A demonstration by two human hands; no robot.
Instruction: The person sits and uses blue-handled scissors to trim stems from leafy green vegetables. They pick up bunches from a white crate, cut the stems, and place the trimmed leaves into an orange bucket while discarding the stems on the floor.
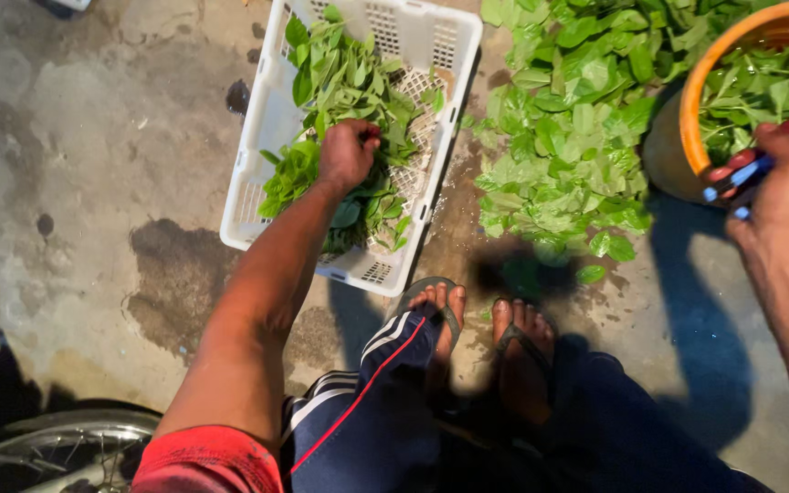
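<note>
My left hand (347, 153) reaches down into a white plastic crate (262, 128) and is closed on a bunch of green leafy stems (344, 78) lying in it. My right hand (783, 187) is at the right edge of the view, gripping blue-handled shears (749, 173) beside an orange tub (700, 78) that holds more green leaves. Between crate and tub a loose pile of the same leaves (577, 119) lies on the concrete floor.
My feet in sandals (481, 324) stand just below the crate and the leaf pile. The concrete floor (93, 164) has damp dark patches. A wheel rim (57, 443) shows at the bottom left corner.
</note>
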